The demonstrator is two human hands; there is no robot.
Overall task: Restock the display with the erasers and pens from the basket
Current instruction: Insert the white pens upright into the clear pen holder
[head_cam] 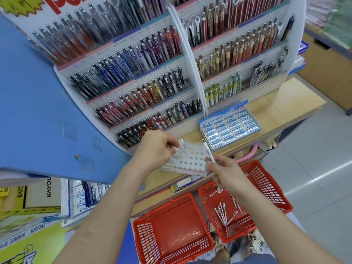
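Pinching one pen point(208, 152), right hand point(226, 173) sits beside left hand's point(156, 147) one rack point(192, 161).

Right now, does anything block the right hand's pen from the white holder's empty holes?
Nothing visible does. The pen is at the white holder's right edge, with the nearby holes open; the left hand holds its left side.

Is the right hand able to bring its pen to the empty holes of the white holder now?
Probably yes. The right hand holds the pen right beside the holder, whose nearest holes look empty, with nothing between; the left hand grips its other side.
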